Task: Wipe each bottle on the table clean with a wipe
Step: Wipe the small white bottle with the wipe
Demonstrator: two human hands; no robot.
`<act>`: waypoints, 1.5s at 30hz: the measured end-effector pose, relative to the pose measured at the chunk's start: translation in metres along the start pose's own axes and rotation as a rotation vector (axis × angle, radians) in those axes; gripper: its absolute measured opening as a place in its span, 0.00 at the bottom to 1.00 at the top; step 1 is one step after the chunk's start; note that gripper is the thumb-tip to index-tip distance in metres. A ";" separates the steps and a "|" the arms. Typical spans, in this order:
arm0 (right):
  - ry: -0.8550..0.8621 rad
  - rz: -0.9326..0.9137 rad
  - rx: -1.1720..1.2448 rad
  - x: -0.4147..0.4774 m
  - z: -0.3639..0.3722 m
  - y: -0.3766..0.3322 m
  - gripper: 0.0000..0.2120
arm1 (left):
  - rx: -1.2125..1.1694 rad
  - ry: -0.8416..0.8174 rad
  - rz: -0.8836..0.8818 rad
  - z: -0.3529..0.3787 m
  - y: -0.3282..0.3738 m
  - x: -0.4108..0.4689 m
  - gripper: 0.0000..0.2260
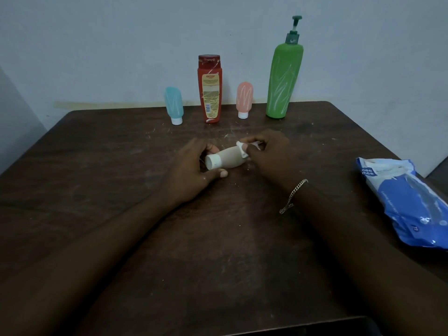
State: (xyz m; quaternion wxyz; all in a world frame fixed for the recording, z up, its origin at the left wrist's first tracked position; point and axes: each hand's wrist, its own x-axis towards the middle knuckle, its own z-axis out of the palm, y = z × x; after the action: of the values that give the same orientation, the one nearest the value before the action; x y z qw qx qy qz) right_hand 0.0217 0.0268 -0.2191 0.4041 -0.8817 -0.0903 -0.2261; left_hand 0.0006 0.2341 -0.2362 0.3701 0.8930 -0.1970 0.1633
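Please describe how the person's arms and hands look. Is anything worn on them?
Both forearms are bare, with no sleeves in view. The left hand and the right hand wear no gloves, and no rings show on the visible fingers. The right wrist carries a thin, silver-coloured chain bracelet. The left wrist has nothing on it.

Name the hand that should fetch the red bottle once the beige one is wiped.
Probably left. The left hand only holds the beige bottle and sits nearer the red bottle; the right hand pinches the wipe and should keep it.
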 end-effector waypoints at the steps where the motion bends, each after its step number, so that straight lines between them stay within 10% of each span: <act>1: -0.004 -0.010 0.004 -0.001 0.002 -0.001 0.06 | -0.014 0.007 -0.002 0.000 0.000 0.000 0.18; 45: -0.219 -0.274 -0.377 -0.010 0.011 -0.031 0.10 | 0.286 0.066 0.098 -0.001 0.006 -0.004 0.13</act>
State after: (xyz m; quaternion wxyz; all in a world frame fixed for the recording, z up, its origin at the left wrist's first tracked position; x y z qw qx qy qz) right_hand 0.0059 0.0559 -0.2096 0.1858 -0.9402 -0.2084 -0.1949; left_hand -0.0064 0.2316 -0.2337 0.2370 0.9200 -0.2029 0.2371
